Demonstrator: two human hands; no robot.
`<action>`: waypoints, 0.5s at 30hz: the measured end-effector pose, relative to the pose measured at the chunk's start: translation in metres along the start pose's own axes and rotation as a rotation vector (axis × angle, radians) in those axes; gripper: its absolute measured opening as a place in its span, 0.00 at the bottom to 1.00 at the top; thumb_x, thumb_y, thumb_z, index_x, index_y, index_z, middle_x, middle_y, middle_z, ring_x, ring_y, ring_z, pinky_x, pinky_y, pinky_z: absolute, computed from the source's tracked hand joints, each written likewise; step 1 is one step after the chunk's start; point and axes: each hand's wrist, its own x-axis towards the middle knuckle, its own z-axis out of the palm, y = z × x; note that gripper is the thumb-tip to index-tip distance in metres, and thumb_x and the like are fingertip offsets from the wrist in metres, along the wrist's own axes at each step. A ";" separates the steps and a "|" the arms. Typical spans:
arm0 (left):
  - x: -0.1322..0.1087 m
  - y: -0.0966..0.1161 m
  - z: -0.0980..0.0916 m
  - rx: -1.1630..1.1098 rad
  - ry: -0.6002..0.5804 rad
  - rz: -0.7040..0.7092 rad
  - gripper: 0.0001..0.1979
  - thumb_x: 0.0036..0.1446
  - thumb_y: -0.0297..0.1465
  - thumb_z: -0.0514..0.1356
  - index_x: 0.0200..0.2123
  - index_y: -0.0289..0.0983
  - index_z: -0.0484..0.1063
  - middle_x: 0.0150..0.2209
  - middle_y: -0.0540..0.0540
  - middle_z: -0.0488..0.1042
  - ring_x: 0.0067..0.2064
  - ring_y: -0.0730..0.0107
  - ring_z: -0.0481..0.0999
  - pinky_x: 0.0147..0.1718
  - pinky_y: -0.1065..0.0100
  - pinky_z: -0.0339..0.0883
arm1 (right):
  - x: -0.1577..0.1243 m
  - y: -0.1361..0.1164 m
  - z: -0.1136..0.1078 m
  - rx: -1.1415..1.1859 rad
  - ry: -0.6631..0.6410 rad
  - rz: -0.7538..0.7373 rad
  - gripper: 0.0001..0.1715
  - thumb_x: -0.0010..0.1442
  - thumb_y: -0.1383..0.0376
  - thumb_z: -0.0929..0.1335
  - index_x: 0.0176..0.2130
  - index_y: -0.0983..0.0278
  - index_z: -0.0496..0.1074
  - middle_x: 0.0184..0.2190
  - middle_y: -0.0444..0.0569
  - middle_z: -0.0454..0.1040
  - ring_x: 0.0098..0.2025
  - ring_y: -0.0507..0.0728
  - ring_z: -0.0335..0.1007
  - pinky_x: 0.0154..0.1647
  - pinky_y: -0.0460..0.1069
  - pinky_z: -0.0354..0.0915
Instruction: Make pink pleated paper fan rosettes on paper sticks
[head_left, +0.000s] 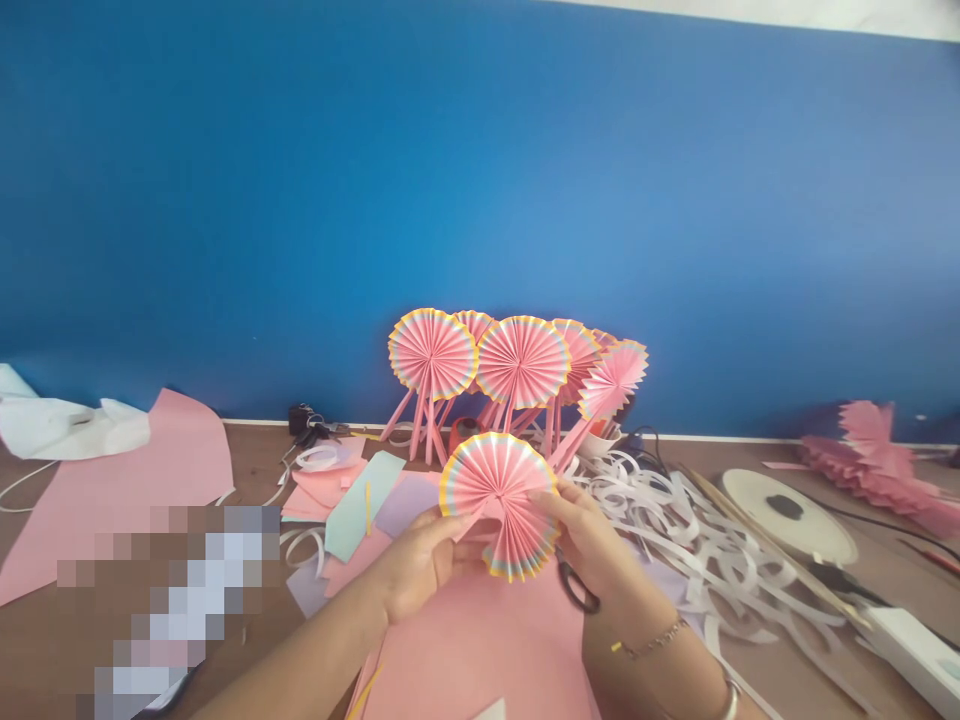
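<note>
Between my hands is a round pleated paper fan (517, 470), pink with a yellow and pale blue edge. A gap shows in its lower left part, so the circle is not whole. My left hand (424, 560) pinches the fan's left side at that gap. On the opposite side, my right hand (581, 520) grips the rim with thumb and fingers. Below the fan lie pink paper sheets (480, 640). Black scissor handles (577, 588) show beside my right wrist. Behind stand several finished-looking pleated fans (431, 352) on pink paper sticks.
Curled white paper strips (675, 510) pile up at the right, near a round white lid-like disc (787, 515) and a white power strip (919, 650). Folded pink paper (877, 465) lies farther right. Coloured paper scraps (364, 505) and a white mask-like cloth (75, 425) are left. A blue wall (480, 180) rises behind.
</note>
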 end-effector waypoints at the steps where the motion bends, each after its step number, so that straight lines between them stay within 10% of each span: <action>1: -0.001 -0.001 0.000 -0.001 -0.029 -0.020 0.15 0.55 0.32 0.62 0.45 0.34 0.73 0.45 0.36 0.77 0.43 0.55 0.78 0.44 0.57 0.68 | 0.000 -0.001 0.001 0.000 -0.001 0.005 0.19 0.49 0.58 0.74 0.41 0.64 0.76 0.37 0.52 0.79 0.38 0.61 0.75 0.37 0.50 0.67; 15: 0.000 0.001 0.008 0.127 0.176 0.141 0.23 0.39 0.29 0.71 0.43 0.36 0.74 0.38 0.45 0.79 0.36 0.65 0.76 0.36 0.67 0.66 | -0.002 -0.003 0.004 -0.017 0.019 -0.037 0.18 0.49 0.58 0.74 0.39 0.63 0.76 0.33 0.50 0.80 0.36 0.61 0.75 0.35 0.50 0.67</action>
